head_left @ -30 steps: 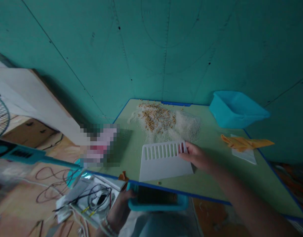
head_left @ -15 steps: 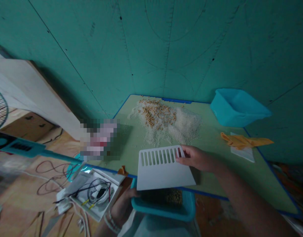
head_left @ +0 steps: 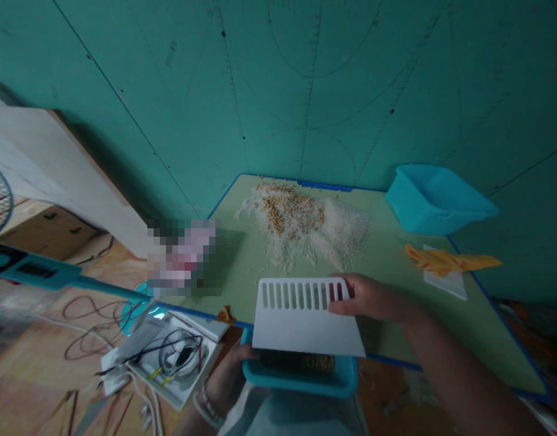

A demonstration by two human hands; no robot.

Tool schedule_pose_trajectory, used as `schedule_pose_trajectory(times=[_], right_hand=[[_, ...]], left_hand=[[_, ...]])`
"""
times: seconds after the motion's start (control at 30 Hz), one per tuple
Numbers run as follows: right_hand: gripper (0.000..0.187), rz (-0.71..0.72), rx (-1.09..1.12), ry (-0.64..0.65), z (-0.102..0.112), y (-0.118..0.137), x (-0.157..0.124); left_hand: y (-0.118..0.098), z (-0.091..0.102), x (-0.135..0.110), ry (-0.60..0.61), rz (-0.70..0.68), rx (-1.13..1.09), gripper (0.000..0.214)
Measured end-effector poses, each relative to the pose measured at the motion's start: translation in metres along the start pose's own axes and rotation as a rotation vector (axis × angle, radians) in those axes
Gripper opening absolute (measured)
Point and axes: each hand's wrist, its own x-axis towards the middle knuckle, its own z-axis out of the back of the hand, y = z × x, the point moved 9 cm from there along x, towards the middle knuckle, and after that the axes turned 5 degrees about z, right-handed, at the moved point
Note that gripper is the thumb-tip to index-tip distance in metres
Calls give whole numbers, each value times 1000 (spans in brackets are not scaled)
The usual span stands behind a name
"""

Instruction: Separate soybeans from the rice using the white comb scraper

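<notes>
While gripping the slotted white scraper (head_left: 306, 330) by its upper right corner in the right hand (head_left: 369, 297), with the thumb bent over its end slots, holds its straight edge over the front rim of the green table (head_left: 387, 254). Grips a turquoise tub (head_left: 301, 387) below with the left hand (head_left: 228, 375), with fingers mostly hidden; cannot tell whether touching scraper to tub. Faces heaped white grains (head_left: 346, 230) and yellow beans (head_left: 276, 218) behind. Has tabletop for moving between scraper and orange cloth (head_left: 455, 261).
</notes>
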Motion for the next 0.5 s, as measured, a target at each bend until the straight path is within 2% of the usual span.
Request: schedule_pose_trajectory(times=[0.13, 0.3, 0.5], right_hand=[[25, -47, -95, 55, -8, -2, -5], [24, -39, -141, 37, -8, -1, -4], [25, -13, -119, 0, -4, 3, -3]], left_hand=[[-2, 4, 2, -12, -31, -32, 28], [-2, 9, 7, -33, -48, -1, 27], [-5, 0, 9, 21, -57, -6, 29]])
